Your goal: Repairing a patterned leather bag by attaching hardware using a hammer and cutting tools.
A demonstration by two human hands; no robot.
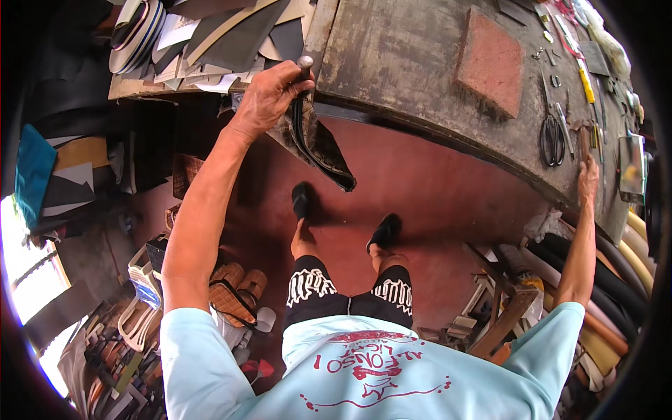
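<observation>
My left hand [269, 98] is closed at the near edge of the bench, gripping a folded piece of dark patterned sheet material [318, 150] that hangs down in front of the bench. A metal rod with a rounded end [305, 64] sticks up from the same grip; its lower part is hidden. Far to the right, my right hand [589, 180] is at the bench edge, its fingers around the end of a wooden-handled tool [585, 138] that lies on the top. What kind of tool it is, I cannot make out. Black-handled scissors [551, 142] lie just left of it.
The worn workbench [392, 63] bears a reddish square slab [490, 63], a yellow-handled cutter [586, 82] and small tools. Sheet scraps [234, 38] pile up at the left. Material rolls [616, 280] stand below right; a white plastic chair [143, 294] and clutter fill the lower left.
</observation>
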